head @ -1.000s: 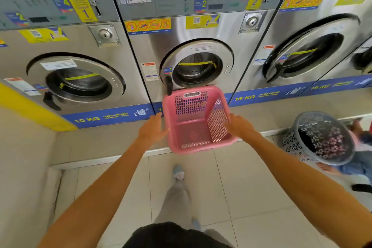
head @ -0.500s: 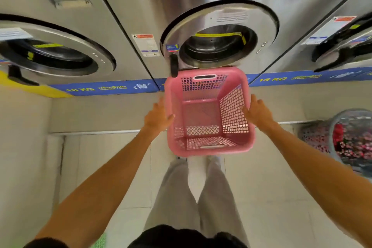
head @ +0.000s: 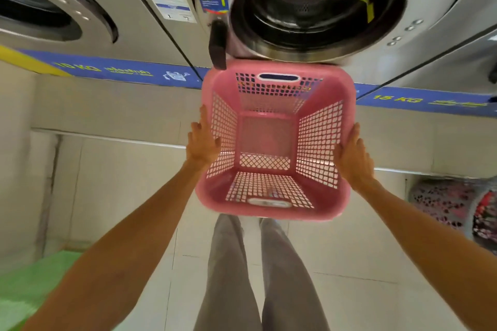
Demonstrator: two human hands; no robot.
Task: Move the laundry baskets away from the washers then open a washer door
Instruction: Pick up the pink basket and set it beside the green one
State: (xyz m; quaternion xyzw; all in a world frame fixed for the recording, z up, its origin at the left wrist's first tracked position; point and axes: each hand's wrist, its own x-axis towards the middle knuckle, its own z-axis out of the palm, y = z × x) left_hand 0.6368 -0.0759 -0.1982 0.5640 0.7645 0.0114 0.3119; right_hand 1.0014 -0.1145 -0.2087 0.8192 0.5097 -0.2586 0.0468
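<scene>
An empty pink mesh laundry basket [head: 317, 142] is tipped with its mouth toward me, right below the middle washer's round door [head: 430, 8]. My left hand [head: 203, 142] presses flat on the basket's left wall and my right hand [head: 352, 158] on its right wall, clamping it between them. The door is closed. Its black handle [head: 218, 44] hangs just above the basket's upper left corner.
A second washer [head: 53, 8] stands to the left. A raised beige ledge [head: 107, 110] runs under the machines. A grey patterned basket [head: 441, 204] holding clothes sits low right. A green mat [head: 32, 285] lies at lower left. My legs [head: 228, 263] stand below the basket.
I have stepped closer to the middle washer, which now fills the top of the view. Both hands went from reaching toward the pink basket to clamping its sides.
</scene>
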